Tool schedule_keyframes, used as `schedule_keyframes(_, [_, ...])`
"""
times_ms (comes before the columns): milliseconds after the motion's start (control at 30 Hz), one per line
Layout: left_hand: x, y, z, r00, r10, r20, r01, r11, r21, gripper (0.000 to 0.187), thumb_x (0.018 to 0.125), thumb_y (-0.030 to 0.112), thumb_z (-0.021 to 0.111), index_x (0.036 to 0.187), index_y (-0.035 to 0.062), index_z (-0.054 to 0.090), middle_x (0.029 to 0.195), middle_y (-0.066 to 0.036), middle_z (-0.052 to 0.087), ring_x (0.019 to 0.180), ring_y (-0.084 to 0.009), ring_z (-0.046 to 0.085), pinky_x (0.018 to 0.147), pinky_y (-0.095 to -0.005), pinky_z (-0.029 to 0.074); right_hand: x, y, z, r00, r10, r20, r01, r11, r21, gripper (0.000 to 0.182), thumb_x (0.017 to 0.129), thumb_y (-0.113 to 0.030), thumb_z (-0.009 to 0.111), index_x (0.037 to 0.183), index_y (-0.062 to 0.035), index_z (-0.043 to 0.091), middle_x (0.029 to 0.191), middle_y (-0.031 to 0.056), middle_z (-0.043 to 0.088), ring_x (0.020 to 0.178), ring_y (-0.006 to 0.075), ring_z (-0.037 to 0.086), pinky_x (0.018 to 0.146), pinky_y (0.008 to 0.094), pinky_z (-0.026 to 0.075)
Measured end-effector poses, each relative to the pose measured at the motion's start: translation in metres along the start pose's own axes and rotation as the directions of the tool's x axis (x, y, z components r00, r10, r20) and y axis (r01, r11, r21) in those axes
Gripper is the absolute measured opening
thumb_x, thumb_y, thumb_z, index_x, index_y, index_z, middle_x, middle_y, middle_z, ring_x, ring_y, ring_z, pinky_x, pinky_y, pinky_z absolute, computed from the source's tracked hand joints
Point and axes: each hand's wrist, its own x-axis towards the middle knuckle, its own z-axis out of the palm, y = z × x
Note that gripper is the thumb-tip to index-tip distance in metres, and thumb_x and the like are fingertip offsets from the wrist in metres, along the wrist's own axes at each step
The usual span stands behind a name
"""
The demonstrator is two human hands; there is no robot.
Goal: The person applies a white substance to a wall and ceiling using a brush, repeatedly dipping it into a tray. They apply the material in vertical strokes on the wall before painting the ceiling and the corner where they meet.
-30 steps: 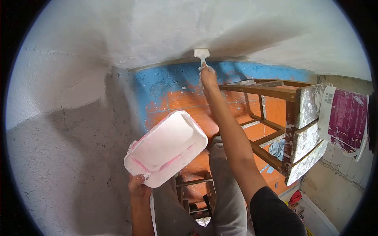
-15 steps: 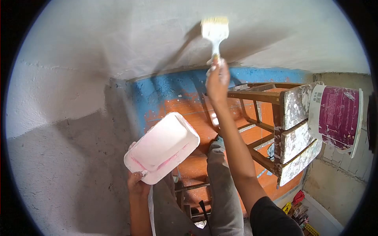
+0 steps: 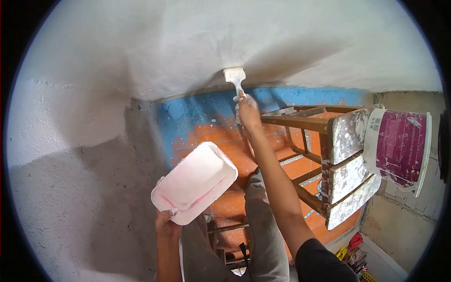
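My right hand point(image 3: 247, 112) is closed round the handle of a wide, paint-covered paintbrush point(image 3: 235, 75). The brush's bristle end meets the pale wall point(image 3: 188, 51) low down, a little above the blue band point(image 3: 202, 101). Below and to the left, my left hand point(image 3: 168, 221) grips the near corner of a white paint tray point(image 3: 195, 181), its thumb over the rim and the other fingers mostly hidden underneath. Whitish paint with pink streaks coats the tray's inside. White paint also marks the fingers of both hands.
To the right stands a paint-spattered wooden chair point(image 3: 350, 171) with a purple-labelled bucket point(image 3: 401, 145) on it. Orange floor tiles point(image 3: 228, 155) lie below. A rough, part-painted wall point(image 3: 61, 188) rises at the left. Several small coloured items point(image 3: 354, 256) sit at the lower right.
My right hand has come down and slightly left with the paintbrush, whose bristles now meet the wall lower down. The tray in my left hand has barely shifted.
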Motion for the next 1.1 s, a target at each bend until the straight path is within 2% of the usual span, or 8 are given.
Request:
schedule_keyframes(67, [-0.001, 0.002, 0.007, 1.0, -0.006, 0.015, 0.006, 1.0, 0.004, 0.099, 0.065, 0.016, 0.069, 0.153, 0.0036, 0.025, 0.147, -0.013, 0.043, 0.136, -0.0282, 0.044, 0.115, -0.0443, 0.037, -0.04, -0.062, -0.01, 1.0, 0.009, -0.007, -0.008, 0.998, 0.069, 0.035, 0.104, -0.032, 0.045, 0.1, -0.0011, 0.059, 0.068, 0.0016, 0.05, 0.061, 0.009, 0.049, 0.054, 0.0287, 0.039])
schedule_keyframes(267, [0.0, 0.015, 0.039, 0.997, -0.013, 0.076, 0.012, 1.0, 0.012, 0.098, 0.064, 0.02, 0.074, 0.15, 0.0044, 0.029, 0.144, -0.012, 0.045, 0.137, -0.0294, 0.043, 0.116, -0.0443, 0.036, -0.117, -0.145, -0.025, 0.881, -0.455, -0.13, 0.471, 0.868, 0.156, 0.024, 0.104, -0.023, 0.048, 0.096, -0.0032, 0.058, 0.068, -0.0043, 0.042, 0.06, 0.0041, 0.039, 0.052, 0.0244, 0.033])
schedule_keyframes(300, [0.002, 0.016, 0.036, 0.996, -0.014, 0.088, 0.014, 1.0, 0.002, 0.098, 0.064, 0.02, 0.074, 0.15, 0.0046, 0.029, 0.143, -0.012, 0.045, 0.137, -0.0293, 0.043, 0.116, -0.0444, 0.036, -0.125, -0.159, -0.025, 0.923, -0.365, -0.117, 0.384, 0.874, 0.298, 0.021, 0.104, -0.02, 0.047, 0.098, -0.0027, 0.058, 0.069, -0.0043, 0.043, 0.061, 0.0037, 0.038, 0.053, 0.024, 0.032])
schedule_keyframes(467, [0.004, 0.019, 0.032, 0.996, 0.006, 0.09, -0.005, 1.0, -0.014, 0.097, 0.065, 0.017, 0.07, 0.151, 0.0051, 0.028, 0.145, -0.012, 0.044, 0.137, -0.0291, 0.043, 0.115, -0.0444, 0.036, -0.047, -0.092, -0.001, 0.775, -0.598, -0.203, 0.612, 0.79, 0.01, 0.022, 0.105, -0.026, 0.048, 0.098, -0.0078, 0.058, 0.065, -0.0083, 0.04, 0.055, 0.0013, 0.034, 0.047, 0.0212, 0.029])
schedule_keyframes(533, [0.005, 0.018, 0.026, 0.997, 0.004, 0.072, -0.004, 1.0, 0.001, 0.096, 0.066, 0.015, 0.069, 0.152, 0.0051, 0.027, 0.146, -0.012, 0.043, 0.137, -0.0288, 0.043, 0.115, -0.0442, 0.037, -0.004, -0.025, 0.012, 0.749, -0.624, -0.223, 0.624, 0.777, -0.081, 0.021, 0.105, -0.024, 0.047, 0.097, -0.0075, 0.058, 0.066, -0.0078, 0.041, 0.057, 0.0025, 0.035, 0.049, 0.0227, 0.031])
schedule_keyframes(767, [-0.002, 0.023, 0.017, 0.998, 0.05, -0.024, -0.05, 0.999, 0.021, 0.089, 0.064, 0.022, 0.072, 0.143, -0.0013, 0.039, 0.134, -0.015, 0.055, 0.125, -0.0324, 0.055, 0.11, -0.0497, 0.044, 0.02, 0.063, 0.026, 0.987, -0.095, -0.133, 0.083, 0.992, -0.092, 0.027, 0.104, -0.027, 0.045, 0.093, -0.0052, 0.058, 0.064, -0.0027, 0.044, 0.055, 0.0074, 0.041, 0.05, 0.0269, 0.035])
schedule_keyframes(933, [-0.008, 0.026, 0.008, 0.997, 0.073, -0.014, -0.073, 0.997, 0.025, 0.092, 0.064, 0.025, 0.074, 0.144, -0.0013, 0.037, 0.135, -0.015, 0.054, 0.126, -0.0325, 0.054, 0.111, -0.0497, 0.043, -0.038, -0.049, 0.02, 1.0, -0.001, -0.01, 0.003, 0.984, 0.179, 0.03, 0.104, -0.036, 0.047, 0.097, -0.0084, 0.056, 0.061, -0.0065, 0.039, 0.046, 0.0042, 0.035, 0.04, 0.0251, 0.027])
schedule_keyframes(1100, [-0.014, 0.034, 0.016, 0.997, 0.067, 0.039, -0.066, 0.998, -0.015, 0.092, 0.064, 0.022, 0.074, 0.145, -0.0007, 0.036, 0.138, -0.015, 0.052, 0.128, -0.0326, 0.052, 0.111, -0.0501, 0.042, -0.124, -0.162, 0.001, 0.972, -0.232, -0.045, 0.236, 0.949, 0.211, 0.029, 0.106, -0.033, 0.046, 0.098, -0.0076, 0.056, 0.062, -0.0077, 0.038, 0.05, 0.002, 0.033, 0.043, 0.0219, 0.026])
